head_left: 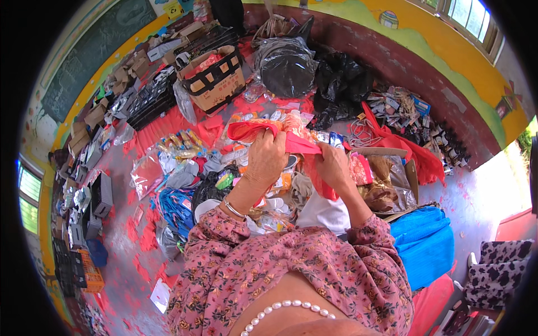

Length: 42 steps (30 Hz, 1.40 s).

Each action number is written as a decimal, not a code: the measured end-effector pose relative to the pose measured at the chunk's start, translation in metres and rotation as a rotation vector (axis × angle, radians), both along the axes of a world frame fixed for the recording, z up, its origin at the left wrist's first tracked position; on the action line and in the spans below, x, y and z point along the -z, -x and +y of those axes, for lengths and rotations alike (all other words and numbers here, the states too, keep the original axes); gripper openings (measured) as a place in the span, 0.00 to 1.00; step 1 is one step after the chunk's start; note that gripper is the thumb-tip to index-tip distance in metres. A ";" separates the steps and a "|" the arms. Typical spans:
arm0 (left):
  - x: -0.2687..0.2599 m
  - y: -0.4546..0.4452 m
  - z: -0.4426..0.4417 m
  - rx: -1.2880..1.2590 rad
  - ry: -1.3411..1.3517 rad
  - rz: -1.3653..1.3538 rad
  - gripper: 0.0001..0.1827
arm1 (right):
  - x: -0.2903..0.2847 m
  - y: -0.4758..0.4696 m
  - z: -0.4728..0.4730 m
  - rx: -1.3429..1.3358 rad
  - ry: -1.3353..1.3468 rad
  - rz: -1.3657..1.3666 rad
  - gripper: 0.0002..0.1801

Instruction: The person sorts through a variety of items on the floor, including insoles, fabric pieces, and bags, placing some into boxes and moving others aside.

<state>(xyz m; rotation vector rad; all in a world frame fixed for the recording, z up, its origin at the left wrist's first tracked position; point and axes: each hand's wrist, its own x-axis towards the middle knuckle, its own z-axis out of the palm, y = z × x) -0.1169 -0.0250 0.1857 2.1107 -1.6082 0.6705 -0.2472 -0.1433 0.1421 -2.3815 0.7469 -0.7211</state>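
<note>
My left hand (268, 157) grips a red-edged piece of orange-and-red mesh fabric (303, 145), which looks like a net bag. At the right end of its red band, my right hand (334, 166) pinches the same fabric, and part of it hangs below that hand. The piece is stretched between both hands above a pile of packaged goods. More red-and-white mesh (359, 169) lies just right of my right hand, by an open cardboard box (412, 178) holding brown material in clear plastic. Below my hands is a white cloth (324, 212); blue cords (178, 210) lie to the left.
A taped cardboard box (218, 86) and a plastic-wrapped black container (288, 71) stand beyond the pile. Black plastic bags (341, 84) slump near the wall. A blue sheet (422, 248) sits at my right. Grey baskets (101, 195) and an orange crate (90, 272) line the left.
</note>
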 end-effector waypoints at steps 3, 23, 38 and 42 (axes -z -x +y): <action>0.004 0.001 0.000 0.037 0.048 0.109 0.14 | 0.004 -0.003 -0.025 0.076 0.071 -0.085 0.10; 0.026 -0.073 0.023 0.136 0.256 0.555 0.19 | -0.040 0.032 -0.093 0.505 0.265 -0.542 0.14; 0.007 -0.025 -0.007 0.102 0.330 0.548 0.47 | -0.026 -0.051 0.008 0.110 0.103 -0.382 0.19; 0.015 -0.051 -0.003 0.143 0.559 1.081 0.48 | -0.030 -0.024 -0.027 0.185 -0.017 -0.420 0.18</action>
